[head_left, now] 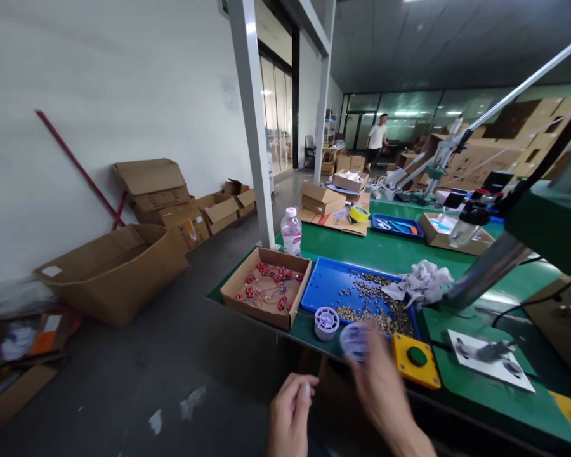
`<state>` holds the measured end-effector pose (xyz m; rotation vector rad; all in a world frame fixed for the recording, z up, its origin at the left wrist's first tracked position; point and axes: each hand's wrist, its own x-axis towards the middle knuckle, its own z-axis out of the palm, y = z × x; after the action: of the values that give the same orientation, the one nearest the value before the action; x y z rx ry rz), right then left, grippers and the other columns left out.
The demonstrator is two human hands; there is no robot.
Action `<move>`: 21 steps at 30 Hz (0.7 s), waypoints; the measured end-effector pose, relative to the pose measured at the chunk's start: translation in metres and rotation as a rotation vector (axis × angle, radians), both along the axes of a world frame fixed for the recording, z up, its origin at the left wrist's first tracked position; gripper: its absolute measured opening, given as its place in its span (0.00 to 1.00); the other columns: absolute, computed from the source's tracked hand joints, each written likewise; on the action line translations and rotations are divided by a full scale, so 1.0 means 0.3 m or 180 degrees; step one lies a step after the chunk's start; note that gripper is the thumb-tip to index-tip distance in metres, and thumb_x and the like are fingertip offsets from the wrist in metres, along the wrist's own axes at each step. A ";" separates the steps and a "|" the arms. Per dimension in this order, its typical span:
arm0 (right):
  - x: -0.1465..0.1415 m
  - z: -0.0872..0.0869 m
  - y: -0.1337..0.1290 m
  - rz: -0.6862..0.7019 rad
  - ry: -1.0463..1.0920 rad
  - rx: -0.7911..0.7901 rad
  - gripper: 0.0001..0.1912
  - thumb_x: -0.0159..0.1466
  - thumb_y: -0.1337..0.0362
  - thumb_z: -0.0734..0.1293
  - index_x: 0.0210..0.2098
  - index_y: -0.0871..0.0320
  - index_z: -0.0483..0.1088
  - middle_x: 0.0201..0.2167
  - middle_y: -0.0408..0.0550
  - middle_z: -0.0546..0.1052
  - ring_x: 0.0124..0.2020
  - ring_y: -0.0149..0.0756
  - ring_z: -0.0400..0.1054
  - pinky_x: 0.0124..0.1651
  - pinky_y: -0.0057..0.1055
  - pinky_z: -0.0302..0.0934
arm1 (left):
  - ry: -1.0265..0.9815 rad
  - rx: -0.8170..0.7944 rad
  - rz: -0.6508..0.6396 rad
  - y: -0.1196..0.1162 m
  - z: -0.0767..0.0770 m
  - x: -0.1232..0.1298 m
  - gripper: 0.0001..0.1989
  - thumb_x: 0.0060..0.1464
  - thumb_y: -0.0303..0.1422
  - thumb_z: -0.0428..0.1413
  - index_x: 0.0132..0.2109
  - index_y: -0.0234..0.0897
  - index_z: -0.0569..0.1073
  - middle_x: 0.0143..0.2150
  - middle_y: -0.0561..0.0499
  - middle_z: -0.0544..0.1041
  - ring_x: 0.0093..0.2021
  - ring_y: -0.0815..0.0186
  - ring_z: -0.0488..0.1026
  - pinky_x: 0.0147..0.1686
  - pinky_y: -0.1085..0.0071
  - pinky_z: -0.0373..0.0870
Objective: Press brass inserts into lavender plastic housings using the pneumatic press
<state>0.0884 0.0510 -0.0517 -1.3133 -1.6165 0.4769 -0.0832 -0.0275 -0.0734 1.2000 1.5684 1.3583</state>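
From my station, taking the wide blue plastic tray (322,289) as my landmark, I have a translucent, pale violet, round plastic cup (350,343) just in front of its near edge. The cup looks shallow and circular, its interior smeared by motion blur. Its round face points upward and slightly toward me; being round, it shows me no clear long axis.

My right hand (377,365) overlaps the cup's right side, but it is too blurred for me to tell whether its fingers grip or only touch. My left hand (292,406) hangs nearer to me than the tray, fingers curled in, thumb laid narrowly against them.

Left of the cup, also before the tray, a white, spoked, round plastic part (326,324) sits on the green tabletop (342,245), its spoked face up. Small brassy metal pieces (361,314) lie scattered inside the tray.
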 end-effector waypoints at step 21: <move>0.081 0.302 -0.091 0.1103 0.5148 -0.2196 0.21 0.56 0.54 0.72 0.48 0.54 0.74 0.44 0.50 0.79 0.49 0.44 0.72 0.55 0.46 0.62 | -0.0415 0.0016 -0.0065 0.031 0.067 0.059 0.23 0.53 0.53 0.53 0.37 0.37 0.79 0.32 0.50 0.75 0.31 0.68 0.70 0.29 0.76 0.66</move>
<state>0.1127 0.0238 0.0389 -0.5696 -0.2279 1.8112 -0.0656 -0.0182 -0.0534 1.1049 1.4584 1.3993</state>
